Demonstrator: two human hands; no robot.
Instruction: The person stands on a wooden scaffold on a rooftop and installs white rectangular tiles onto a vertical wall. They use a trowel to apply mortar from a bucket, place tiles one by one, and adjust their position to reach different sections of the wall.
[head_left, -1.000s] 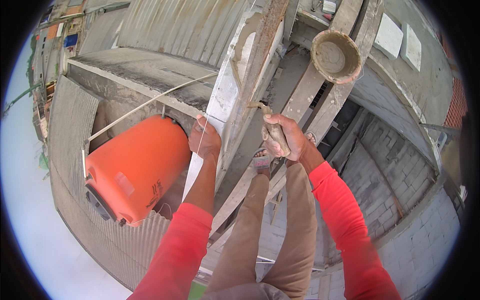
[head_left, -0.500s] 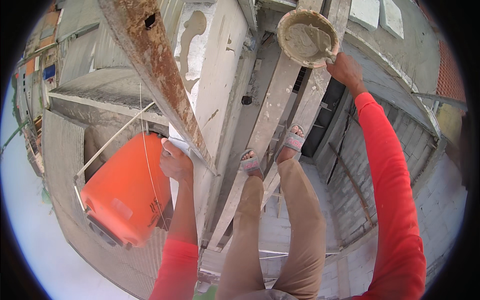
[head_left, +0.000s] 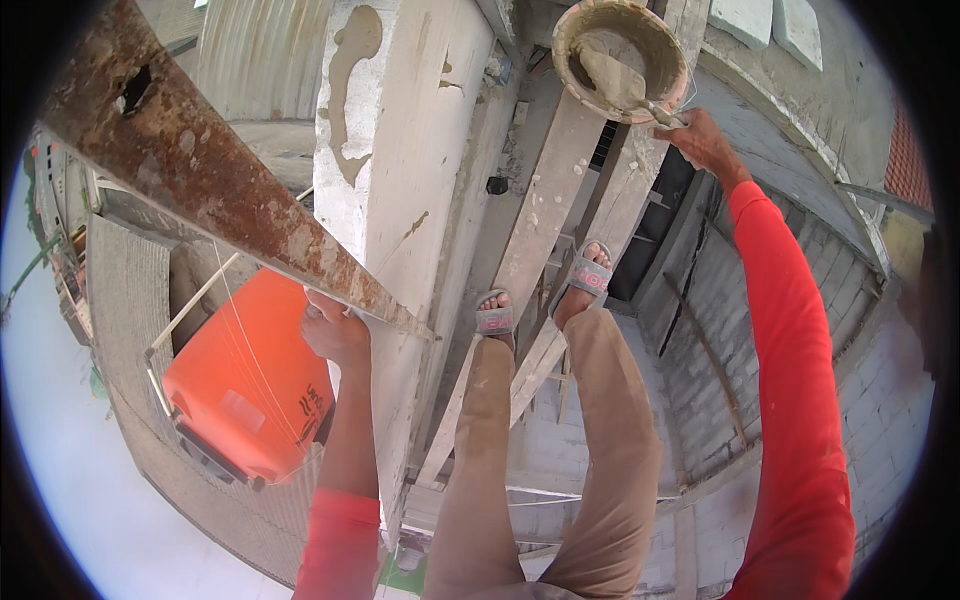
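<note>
Carefully now: your left hand has its fingers curled shut on the edge of the white pillar, under the rusty beam; hold firm there. Your sandalled feet rest on the slanted planks, so balance before scooping. Farther out, your right hand grips the trowel, its blade inside the mortar bucket; load it lightly.

- orange water tank, lower left below the rusty beam: pale rectangular label on its side, dark printed marking near its right edge
- no other packages, signs or screens visible
</note>
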